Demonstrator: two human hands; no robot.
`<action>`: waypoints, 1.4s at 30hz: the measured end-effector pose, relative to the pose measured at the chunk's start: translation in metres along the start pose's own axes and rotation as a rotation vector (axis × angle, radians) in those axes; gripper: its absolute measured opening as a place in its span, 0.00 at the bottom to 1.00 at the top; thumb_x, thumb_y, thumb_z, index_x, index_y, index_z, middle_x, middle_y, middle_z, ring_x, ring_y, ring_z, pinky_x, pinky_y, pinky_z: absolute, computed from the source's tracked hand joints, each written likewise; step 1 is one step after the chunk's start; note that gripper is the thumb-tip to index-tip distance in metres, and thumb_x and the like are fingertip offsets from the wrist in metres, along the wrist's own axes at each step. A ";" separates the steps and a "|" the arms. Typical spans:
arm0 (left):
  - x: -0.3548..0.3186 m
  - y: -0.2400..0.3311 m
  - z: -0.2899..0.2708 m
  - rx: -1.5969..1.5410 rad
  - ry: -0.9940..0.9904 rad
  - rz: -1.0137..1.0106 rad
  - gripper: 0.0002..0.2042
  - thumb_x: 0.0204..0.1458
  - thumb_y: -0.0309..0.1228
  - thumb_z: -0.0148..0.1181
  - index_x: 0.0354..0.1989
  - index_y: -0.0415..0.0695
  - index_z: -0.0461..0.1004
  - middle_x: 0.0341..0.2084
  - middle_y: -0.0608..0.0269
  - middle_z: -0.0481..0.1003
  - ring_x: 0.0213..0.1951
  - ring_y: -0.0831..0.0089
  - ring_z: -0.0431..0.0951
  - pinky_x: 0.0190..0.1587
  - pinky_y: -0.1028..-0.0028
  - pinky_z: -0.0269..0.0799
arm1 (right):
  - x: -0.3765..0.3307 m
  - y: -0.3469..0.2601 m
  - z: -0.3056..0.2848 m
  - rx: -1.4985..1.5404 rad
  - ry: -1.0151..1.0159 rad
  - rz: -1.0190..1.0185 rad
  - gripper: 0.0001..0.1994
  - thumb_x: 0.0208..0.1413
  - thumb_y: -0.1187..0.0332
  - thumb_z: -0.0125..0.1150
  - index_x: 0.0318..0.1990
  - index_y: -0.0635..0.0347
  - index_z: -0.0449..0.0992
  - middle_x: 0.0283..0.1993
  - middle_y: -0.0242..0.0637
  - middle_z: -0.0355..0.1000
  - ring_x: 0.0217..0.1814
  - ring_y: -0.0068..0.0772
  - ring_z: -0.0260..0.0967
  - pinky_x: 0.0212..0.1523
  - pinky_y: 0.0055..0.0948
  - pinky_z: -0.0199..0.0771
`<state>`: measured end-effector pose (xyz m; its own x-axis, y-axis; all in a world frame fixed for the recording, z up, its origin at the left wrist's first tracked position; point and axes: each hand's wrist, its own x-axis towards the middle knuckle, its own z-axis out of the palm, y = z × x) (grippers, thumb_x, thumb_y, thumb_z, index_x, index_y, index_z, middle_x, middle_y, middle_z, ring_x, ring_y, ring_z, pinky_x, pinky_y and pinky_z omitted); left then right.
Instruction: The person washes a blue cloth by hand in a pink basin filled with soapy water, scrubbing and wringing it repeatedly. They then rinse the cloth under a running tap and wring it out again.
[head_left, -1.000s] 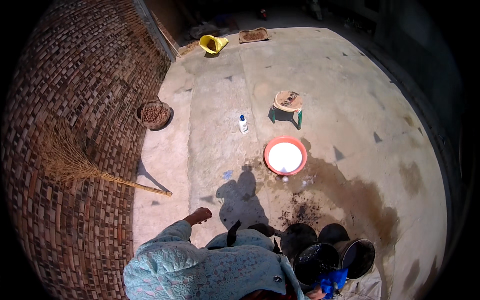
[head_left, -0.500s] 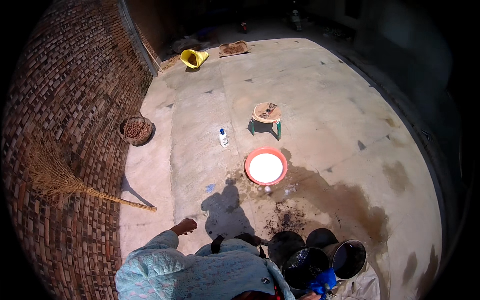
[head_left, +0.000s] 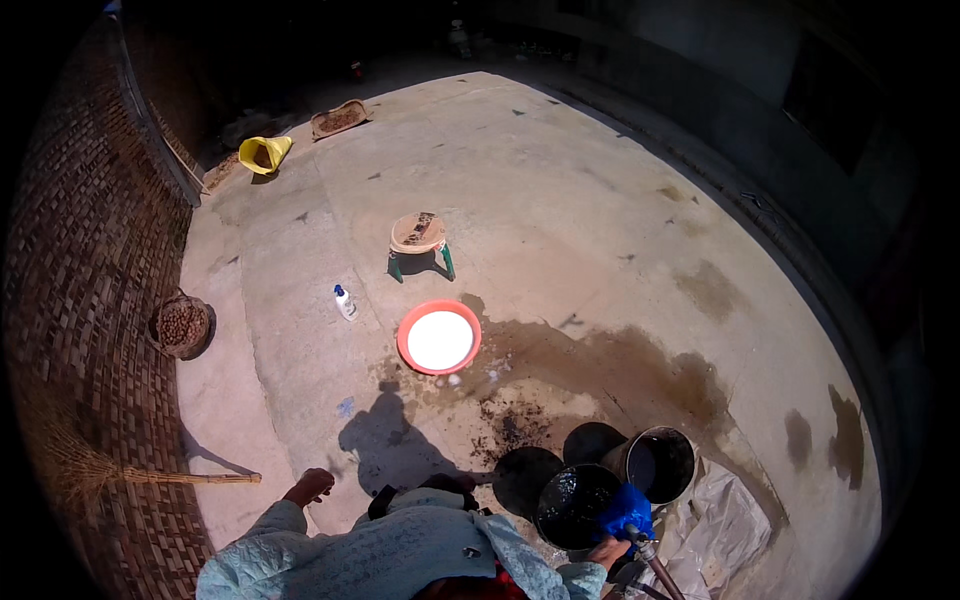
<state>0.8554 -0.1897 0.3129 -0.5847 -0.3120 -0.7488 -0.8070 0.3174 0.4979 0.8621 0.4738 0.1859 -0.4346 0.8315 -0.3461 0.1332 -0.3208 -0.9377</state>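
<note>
At the lower right my right hand (head_left: 608, 552) reaches a metal tap (head_left: 642, 541) on a pipe, its fingers closed at the tap and partly hidden. A crumpled blue plastic or cloth piece (head_left: 626, 510) hangs by the tap. Below it stands a black bucket (head_left: 575, 507) with dark liquid. A second bucket (head_left: 660, 465), also dark inside, is beside it. My left hand (head_left: 313, 486) hangs in the air at lower left, fingers loosely bent and apart, nothing in it. Ahead, a pink basin (head_left: 403, 343) holds a glaring white content.
Beyond the basin stand a white bottle with a blue top (head_left: 345, 302) and a stool (head_left: 418, 233) with green legs. A basket (head_left: 183, 326) and a broom (head_left: 190, 478) are by the brick wall (head_left: 90, 270). Plastic sheeting (head_left: 720, 510) lies right of the buckets. Wet patches (head_left: 640, 370) darken the concrete.
My view has turned to the right, so the basin, stool and bottle sit farther left. More of my right hand, the tap and the pipe now shows. The left hand still holds nothing.
</note>
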 end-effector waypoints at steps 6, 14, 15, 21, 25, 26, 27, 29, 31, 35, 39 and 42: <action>-0.002 0.070 0.044 0.077 -0.108 -0.073 0.06 0.46 0.31 0.50 0.27 0.45 0.73 0.21 0.63 0.71 0.25 0.68 0.76 0.24 0.63 0.74 | 0.048 -0.005 0.017 0.966 0.261 0.327 0.09 0.53 0.67 0.54 0.43 0.51 0.72 0.40 0.32 0.70 0.39 0.33 0.68 0.37 0.34 0.74; 0.043 0.178 0.156 0.305 -0.336 0.112 0.06 0.47 0.31 0.51 0.28 0.44 0.73 0.23 0.62 0.71 0.26 0.67 0.76 0.26 0.64 0.74 | 0.051 0.024 0.003 0.948 0.520 0.344 0.15 0.54 0.74 0.51 0.50 0.50 0.67 0.47 0.39 0.69 0.44 0.44 0.70 0.42 0.50 0.74; 0.047 0.189 0.169 0.335 -0.370 0.134 0.06 0.47 0.31 0.51 0.28 0.44 0.73 0.23 0.62 0.71 0.26 0.67 0.76 0.26 0.64 0.74 | 0.054 0.026 0.002 0.946 0.567 0.322 0.13 0.54 0.74 0.52 0.47 0.48 0.69 0.46 0.39 0.70 0.44 0.44 0.70 0.42 0.52 0.74; 0.057 0.234 0.214 0.466 -0.478 0.228 0.06 0.47 0.31 0.52 0.29 0.43 0.73 0.24 0.61 0.72 0.26 0.66 0.76 0.27 0.64 0.74 | 0.041 0.010 0.016 0.967 0.513 0.312 0.20 0.49 0.82 0.54 0.50 0.53 0.68 0.45 0.39 0.70 0.44 0.42 0.70 0.42 0.49 0.74; 0.058 0.250 0.255 0.561 -0.558 0.254 0.07 0.47 0.31 0.52 0.30 0.43 0.73 0.24 0.60 0.72 0.26 0.66 0.76 0.28 0.64 0.74 | 0.039 0.006 0.014 0.884 0.505 0.294 0.22 0.46 0.81 0.57 0.51 0.57 0.66 0.44 0.41 0.70 0.43 0.42 0.70 0.42 0.45 0.74; 0.060 0.257 0.259 0.577 -0.552 0.261 0.07 0.47 0.31 0.52 0.30 0.43 0.73 0.24 0.60 0.72 0.26 0.66 0.76 0.28 0.64 0.74 | 0.037 0.000 0.027 0.861 0.514 0.326 0.20 0.48 0.78 0.57 0.50 0.54 0.66 0.44 0.40 0.70 0.43 0.42 0.70 0.41 0.47 0.74; 0.062 0.263 0.260 0.590 -0.544 0.272 0.07 0.47 0.31 0.52 0.31 0.43 0.73 0.24 0.60 0.73 0.27 0.66 0.76 0.28 0.64 0.74 | 0.036 -0.007 0.041 0.838 0.521 0.360 0.18 0.50 0.74 0.58 0.50 0.52 0.67 0.44 0.40 0.70 0.43 0.41 0.70 0.41 0.48 0.74; 0.062 0.267 0.284 0.634 -0.583 0.280 0.07 0.47 0.31 0.53 0.31 0.43 0.73 0.25 0.60 0.73 0.27 0.66 0.76 0.29 0.65 0.74 | 0.042 0.007 0.034 0.765 0.591 0.340 0.27 0.45 0.78 0.60 0.55 0.61 0.61 0.50 0.44 0.66 0.49 0.41 0.67 0.46 0.41 0.71; 0.056 0.263 0.319 0.691 -0.674 0.293 0.07 0.47 0.31 0.53 0.31 0.42 0.74 0.25 0.60 0.73 0.27 0.66 0.76 0.29 0.65 0.74 | 0.057 0.046 -0.002 0.606 0.717 0.310 0.31 0.44 0.77 0.60 0.58 0.63 0.57 0.54 0.47 0.64 0.52 0.42 0.65 0.50 0.39 0.68; 0.069 0.277 0.319 0.708 -0.622 0.331 0.08 0.47 0.31 0.53 0.32 0.42 0.74 0.26 0.59 0.73 0.27 0.65 0.76 0.30 0.65 0.74 | 0.029 -0.007 0.052 0.521 0.694 0.463 0.33 0.46 0.75 0.58 0.61 0.65 0.53 0.57 0.50 0.62 0.56 0.44 0.63 0.53 0.37 0.65; 0.065 0.262 0.341 0.753 -0.671 0.311 0.08 0.47 0.32 0.54 0.33 0.42 0.74 0.26 0.58 0.74 0.27 0.65 0.76 0.31 0.65 0.74 | 0.036 0.046 0.024 0.438 0.770 0.427 0.25 0.47 0.78 0.55 0.56 0.62 0.59 0.51 0.45 0.65 0.50 0.40 0.64 0.49 0.38 0.67; 0.079 0.256 0.328 0.716 -0.628 0.312 0.09 0.47 0.32 0.54 0.34 0.41 0.74 0.27 0.58 0.74 0.28 0.64 0.77 0.31 0.65 0.74 | 0.040 0.040 0.037 0.502 0.701 0.394 0.21 0.48 0.80 0.52 0.52 0.60 0.63 0.47 0.41 0.68 0.46 0.38 0.66 0.47 0.38 0.68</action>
<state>0.6292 0.1609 0.2378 -0.4456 0.3407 -0.8279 -0.2647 0.8333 0.4854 0.8168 0.4768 0.1355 0.2158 0.6522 -0.7267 -0.3130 -0.6588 -0.6842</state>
